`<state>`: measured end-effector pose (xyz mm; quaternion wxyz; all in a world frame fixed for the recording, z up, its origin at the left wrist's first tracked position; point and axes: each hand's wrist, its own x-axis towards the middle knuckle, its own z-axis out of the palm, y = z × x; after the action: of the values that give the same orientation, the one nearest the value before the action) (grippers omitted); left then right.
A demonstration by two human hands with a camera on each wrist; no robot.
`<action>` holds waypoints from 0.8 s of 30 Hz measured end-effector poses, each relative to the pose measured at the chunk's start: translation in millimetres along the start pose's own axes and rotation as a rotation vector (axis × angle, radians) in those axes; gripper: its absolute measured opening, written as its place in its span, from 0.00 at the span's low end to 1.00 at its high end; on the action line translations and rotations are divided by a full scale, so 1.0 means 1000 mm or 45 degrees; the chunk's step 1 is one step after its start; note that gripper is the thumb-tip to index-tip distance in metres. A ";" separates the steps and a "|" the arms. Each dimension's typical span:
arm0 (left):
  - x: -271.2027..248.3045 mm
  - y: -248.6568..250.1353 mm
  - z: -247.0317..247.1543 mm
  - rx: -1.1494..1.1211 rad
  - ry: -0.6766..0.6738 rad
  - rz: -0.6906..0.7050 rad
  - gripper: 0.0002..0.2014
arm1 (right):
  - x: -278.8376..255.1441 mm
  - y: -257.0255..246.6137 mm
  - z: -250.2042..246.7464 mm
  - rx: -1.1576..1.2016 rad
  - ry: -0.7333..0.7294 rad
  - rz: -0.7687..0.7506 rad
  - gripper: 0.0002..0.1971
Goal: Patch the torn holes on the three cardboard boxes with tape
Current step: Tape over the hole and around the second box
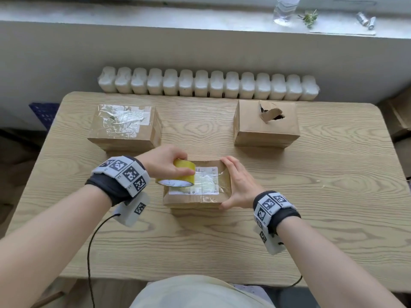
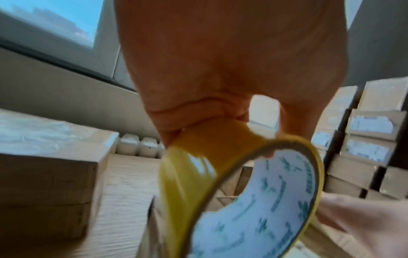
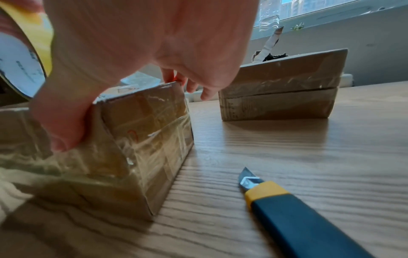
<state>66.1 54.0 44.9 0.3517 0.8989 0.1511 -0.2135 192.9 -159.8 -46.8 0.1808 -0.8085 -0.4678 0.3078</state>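
Three cardboard boxes stand on the wooden table (image 1: 222, 241). The far-left box (image 1: 124, 127) has crinkled clear tape across its top. The far-right box (image 1: 266, 125) shows an open torn hole (image 1: 271, 114) in its top. Nearest me, the middle box (image 1: 200, 192) carries a white label under glossy tape. My left hand (image 1: 164, 161) grips a yellow tape roll (image 1: 178, 174) at this box's top left edge; the roll (image 2: 232, 192) fills the left wrist view. My right hand (image 1: 238, 183) clasps the box's right end, thumb (image 3: 64, 125) on the near face, fingers over the far edge.
A blue and yellow utility knife (image 3: 298, 218) with its blade out lies on the table right of the middle box. A white radiator (image 1: 209, 84) runs behind the table. A water bottle (image 1: 284, 10) stands on the windowsill. More boxes are stacked at the right (image 2: 364, 139).
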 end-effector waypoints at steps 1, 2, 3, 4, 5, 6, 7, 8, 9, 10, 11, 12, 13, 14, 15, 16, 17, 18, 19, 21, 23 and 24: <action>-0.003 -0.003 -0.003 0.009 0.000 -0.002 0.18 | 0.000 0.001 0.000 -0.004 -0.004 -0.001 0.66; -0.007 -0.006 -0.004 -0.002 -0.010 0.001 0.16 | 0.001 0.002 0.001 -0.011 -0.003 -0.004 0.66; -0.010 -0.009 -0.005 -0.019 -0.020 -0.003 0.15 | 0.001 0.003 0.001 -0.019 0.002 -0.007 0.66; -0.013 -0.012 -0.006 -0.026 -0.020 -0.010 0.14 | 0.001 0.003 0.001 -0.024 0.001 -0.007 0.67; -0.016 -0.015 -0.007 -0.002 -0.008 -0.029 0.15 | 0.001 0.003 0.000 -0.028 -0.005 -0.006 0.67; -0.019 -0.018 -0.008 0.058 0.022 -0.054 0.18 | 0.002 0.004 0.001 -0.029 -0.009 -0.005 0.67; -0.021 -0.022 -0.009 0.137 0.062 -0.087 0.21 | 0.002 0.005 0.001 -0.029 -0.007 -0.003 0.67; -0.023 -0.025 -0.011 0.196 0.096 -0.120 0.24 | 0.002 0.006 0.001 -0.032 -0.007 -0.004 0.68; -0.027 -0.029 -0.013 0.208 0.112 -0.137 0.25 | 0.002 0.006 0.000 -0.039 -0.008 -0.008 0.68; -0.031 -0.034 -0.013 0.182 0.113 -0.132 0.26 | 0.001 0.006 0.000 -0.043 -0.011 -0.010 0.68; -0.035 -0.040 -0.014 0.148 0.114 -0.114 0.25 | 0.001 0.006 0.000 -0.044 -0.011 -0.007 0.68; -0.038 -0.046 -0.015 0.130 0.122 -0.102 0.24 | 0.001 0.006 -0.001 -0.046 -0.005 -0.003 0.68; -0.042 -0.051 -0.016 0.137 0.132 -0.111 0.23 | 0.000 0.006 -0.001 -0.051 0.000 -0.001 0.68; -0.045 -0.055 -0.016 0.172 0.137 -0.148 0.24 | 0.001 0.005 -0.002 -0.059 0.001 -0.001 0.68; -0.047 -0.058 -0.015 0.232 0.135 -0.198 0.24 | 0.001 0.004 -0.002 -0.070 -0.004 0.000 0.68; -0.048 -0.060 -0.013 0.298 0.131 -0.247 0.24 | 0.001 0.004 -0.002 -0.078 -0.009 0.002 0.68; -0.046 -0.062 -0.010 0.351 0.125 -0.284 0.24 | 0.002 0.004 -0.002 -0.086 -0.007 0.002 0.68; -0.045 -0.063 -0.007 0.375 0.116 -0.307 0.23 | 0.002 0.004 -0.002 -0.093 -0.003 0.002 0.68; -0.043 -0.064 -0.004 0.378 0.104 -0.321 0.22 | 0.002 0.004 -0.002 -0.098 -0.003 0.004 0.68; -0.040 -0.066 0.001 0.362 0.090 -0.336 0.22 | 0.001 0.004 -0.002 -0.104 -0.006 0.006 0.68; -0.038 -0.070 0.003 0.352 0.084 -0.340 0.21 | 0.001 0.005 -0.002 -0.110 -0.010 0.007 0.68; -0.037 -0.071 0.004 0.350 0.080 -0.343 0.20 | 0.002 0.004 -0.002 -0.113 -0.010 0.006 0.68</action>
<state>3.4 96.8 20.6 0.1888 0.9163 0.2504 -0.2491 197.5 -160.5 -48.5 0.1423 -0.8156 -0.4797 0.2904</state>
